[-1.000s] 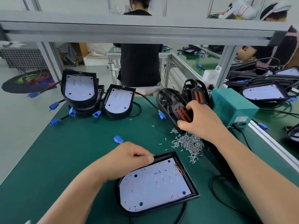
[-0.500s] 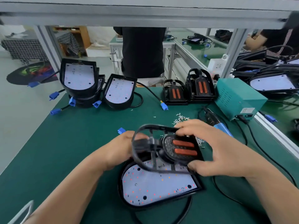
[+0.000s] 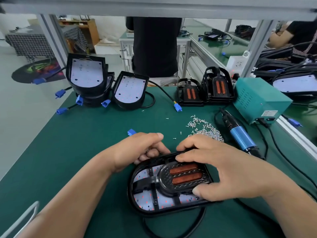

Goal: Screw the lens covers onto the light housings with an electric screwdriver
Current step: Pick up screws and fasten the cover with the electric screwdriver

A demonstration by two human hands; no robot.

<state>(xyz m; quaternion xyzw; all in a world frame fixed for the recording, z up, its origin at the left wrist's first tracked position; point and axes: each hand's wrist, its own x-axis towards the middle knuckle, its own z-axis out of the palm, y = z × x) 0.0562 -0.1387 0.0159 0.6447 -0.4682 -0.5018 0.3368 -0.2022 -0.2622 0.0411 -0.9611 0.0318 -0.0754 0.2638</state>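
Lens cover (image 3: 164, 183) crosswise, rounded end left

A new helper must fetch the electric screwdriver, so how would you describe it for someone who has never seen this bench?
Find the teal power box at the right rear of the green mat. Just in front of it, right of the heap of loose screws, lies the electric screwdriver. It alone is pen-shaped: blue barrel, black ends, black cable.
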